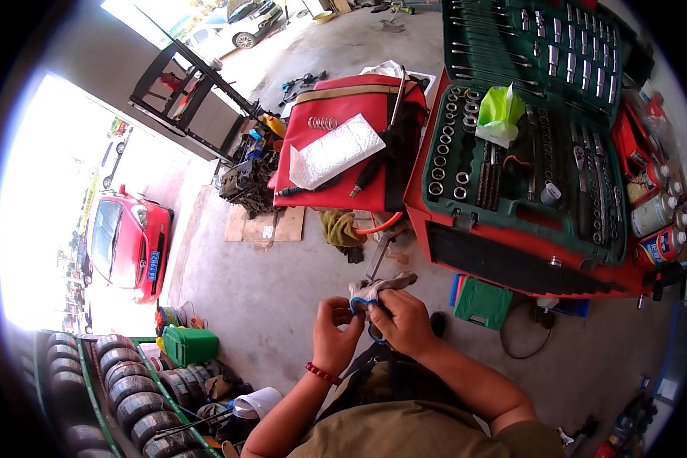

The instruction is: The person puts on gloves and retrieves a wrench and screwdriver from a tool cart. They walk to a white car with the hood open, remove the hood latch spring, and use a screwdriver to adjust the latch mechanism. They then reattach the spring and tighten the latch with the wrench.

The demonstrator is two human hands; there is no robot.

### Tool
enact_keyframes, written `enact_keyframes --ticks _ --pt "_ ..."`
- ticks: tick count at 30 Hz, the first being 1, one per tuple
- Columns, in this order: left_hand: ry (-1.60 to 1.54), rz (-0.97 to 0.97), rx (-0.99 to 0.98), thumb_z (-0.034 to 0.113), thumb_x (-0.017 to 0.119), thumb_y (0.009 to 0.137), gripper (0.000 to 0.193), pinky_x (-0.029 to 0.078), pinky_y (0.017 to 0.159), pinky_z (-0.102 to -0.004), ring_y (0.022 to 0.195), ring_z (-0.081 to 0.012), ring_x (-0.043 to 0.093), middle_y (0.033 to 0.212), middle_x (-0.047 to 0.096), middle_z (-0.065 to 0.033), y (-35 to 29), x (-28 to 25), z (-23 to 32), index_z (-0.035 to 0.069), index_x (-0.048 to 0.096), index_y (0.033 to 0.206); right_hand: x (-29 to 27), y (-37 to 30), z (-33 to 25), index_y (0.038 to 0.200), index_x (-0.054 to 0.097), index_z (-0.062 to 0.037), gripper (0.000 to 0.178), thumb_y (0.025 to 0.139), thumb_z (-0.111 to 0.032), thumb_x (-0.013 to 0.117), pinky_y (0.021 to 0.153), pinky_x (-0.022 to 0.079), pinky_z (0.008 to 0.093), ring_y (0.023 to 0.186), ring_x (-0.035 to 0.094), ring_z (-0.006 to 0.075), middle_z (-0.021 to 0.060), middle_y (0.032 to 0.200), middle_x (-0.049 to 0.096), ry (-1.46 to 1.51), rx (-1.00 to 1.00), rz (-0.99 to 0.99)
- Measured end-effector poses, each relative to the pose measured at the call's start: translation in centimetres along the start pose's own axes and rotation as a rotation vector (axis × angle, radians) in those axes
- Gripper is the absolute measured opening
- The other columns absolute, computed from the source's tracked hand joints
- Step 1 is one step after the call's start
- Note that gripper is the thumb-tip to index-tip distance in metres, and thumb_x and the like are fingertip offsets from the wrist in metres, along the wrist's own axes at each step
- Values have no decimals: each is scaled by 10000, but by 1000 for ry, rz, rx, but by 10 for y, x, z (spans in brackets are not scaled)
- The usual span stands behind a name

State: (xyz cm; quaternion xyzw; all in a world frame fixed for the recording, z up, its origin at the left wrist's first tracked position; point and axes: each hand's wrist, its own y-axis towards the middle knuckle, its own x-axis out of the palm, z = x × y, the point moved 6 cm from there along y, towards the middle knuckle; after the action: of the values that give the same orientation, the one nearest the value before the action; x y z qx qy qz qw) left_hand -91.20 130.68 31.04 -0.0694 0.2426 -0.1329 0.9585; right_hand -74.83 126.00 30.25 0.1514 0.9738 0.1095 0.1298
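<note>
A pale cloth work glove (382,285) with a blue cuff edge is between my hands, in front of my body. My left hand (337,336), with a red bead bracelet on the wrist, has its fingers bent in and pinches the glove by the blue cuff. Closed on the other side of that cuff is my right hand (404,322), its thumb pressing on the fabric. A second blue loop hangs just below the fingers. Beyond the hands, a red cover (301,149) carries a coil spring (323,123) and a white bubble-wrap packet (340,150).
At right, an open green socket-set case (472,206) with a green-and-white packet (501,114) lies on a red cabinet (504,263). Cans (653,214) stand beside it. Tyres (126,378) and a green bin (191,346) are at lower left; a red car (126,244) is outside.
</note>
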Motion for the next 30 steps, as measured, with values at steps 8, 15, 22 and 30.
enact_keyframes --ticks 8,15,22,30 --pt "-414 2 56 68 632 991 192 557 813 -350 915 -183 701 1004 741 -138 32 23 -20 0 610 1170 1 8 -12 1113 676 -16 200 999 -180 682 796 552 402 893 695 349 161 974 703 172 29 103" --pt "93 -127 26 265 699 970 256 557 753 -430 821 -345 725 871 733 -199 21 44 12 45 704 1099 -8 -14 51 1085 608 -37 253 961 -215 740 741 557 396 810 704 284 147 868 690 20 264 176" --pt "-54 -329 -106 298 697 990 334 560 800 -344 850 -146 679 924 759 -90 44 42 3 -5 752 1118 -34 -4 -3 1042 664 -105 141 909 -58 662 673 555 472 812 702 361 114 984 662 -429 -292 -55" --pt "126 -566 585 232 719 987 198 536 779 -386 848 -245 682 929 688 -89 -7 58 50 37 714 1018 -42 -16 121 927 624 -70 55 947 -113 597 507 484 413 581 630 297 106 667 588 -390 308 -137"
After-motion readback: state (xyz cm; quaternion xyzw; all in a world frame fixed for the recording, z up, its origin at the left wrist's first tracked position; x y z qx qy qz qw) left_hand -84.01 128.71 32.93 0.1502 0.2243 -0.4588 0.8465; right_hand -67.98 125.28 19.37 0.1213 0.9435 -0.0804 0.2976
